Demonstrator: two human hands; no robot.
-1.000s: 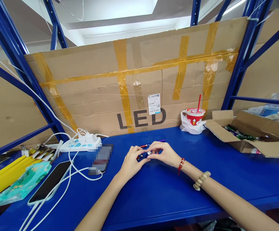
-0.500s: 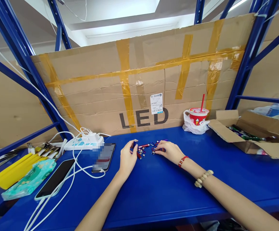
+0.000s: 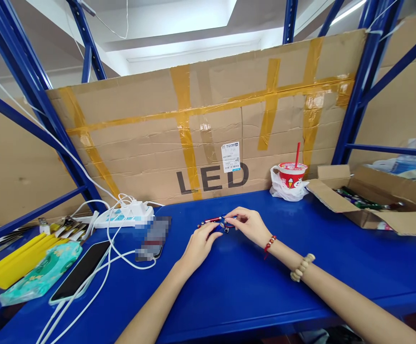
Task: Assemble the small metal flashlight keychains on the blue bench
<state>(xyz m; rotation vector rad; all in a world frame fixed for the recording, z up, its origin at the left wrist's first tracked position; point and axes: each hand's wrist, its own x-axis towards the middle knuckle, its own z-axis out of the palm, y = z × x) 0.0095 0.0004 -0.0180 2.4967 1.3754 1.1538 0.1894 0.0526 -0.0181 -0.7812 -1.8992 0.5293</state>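
Note:
Near the middle of the blue table, my left hand (image 3: 199, 245) is closed with thumb and fingers round a small blue tube (image 3: 218, 227), which points toward the other hand. My right hand (image 3: 250, 225) pinches its thumb and fingertips together right at the tube's end; whatever they hold is too small to make out. Behind the fingers lies a slim red metal tube (image 3: 213, 220). A little silver clasp (image 3: 226, 230) shows just below the right fingertips. My left hand hides part of the small parts lying there.
Left are a phone with a cable (image 3: 154, 239), a second phone (image 3: 82, 270), a white power strip (image 3: 122, 217), a teal packet (image 3: 45, 272) and yellow strips (image 3: 17, 260). Right stand a bagged red cup (image 3: 292, 177) and an open carton (image 3: 368, 217). A cardboard sheet (image 3: 139, 157) closes the back.
My left hand has moved right and tipped the blue tube from upright toward my right hand. The two hands' fingertips are now close together. The view has shifted slightly.

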